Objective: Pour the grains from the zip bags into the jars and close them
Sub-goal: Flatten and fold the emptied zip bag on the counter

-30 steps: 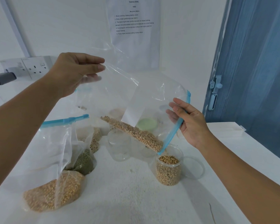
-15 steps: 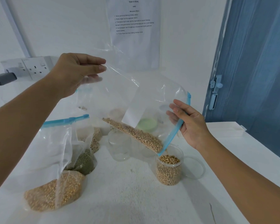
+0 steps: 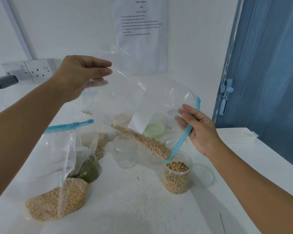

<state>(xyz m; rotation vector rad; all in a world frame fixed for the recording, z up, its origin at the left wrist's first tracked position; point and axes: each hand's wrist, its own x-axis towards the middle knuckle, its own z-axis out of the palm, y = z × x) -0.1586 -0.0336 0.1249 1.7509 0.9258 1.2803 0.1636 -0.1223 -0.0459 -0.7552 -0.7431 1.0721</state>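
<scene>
Left hand: my left hand (image 3: 78, 76) pinched the closed bottom corner of the zip bag (image 3: 142, 105) and held it high.
Right hand: my right hand (image 3: 195, 130) held the blue zip edge (image 3: 184, 137) between thumb and loosely bent fingers.
Bag: it hung tilted, the beans (image 3: 142, 142) lying along its low edge, the low corner just over the rim of the jar (image 3: 177, 174).
Jar: it stood on the white table (image 3: 142, 208), nearly full of beans, its clear lid (image 3: 204, 176) just beside it.
Room: an empty jar (image 3: 125, 152) stood behind; other bags (image 3: 57, 183) were well to the left.
</scene>
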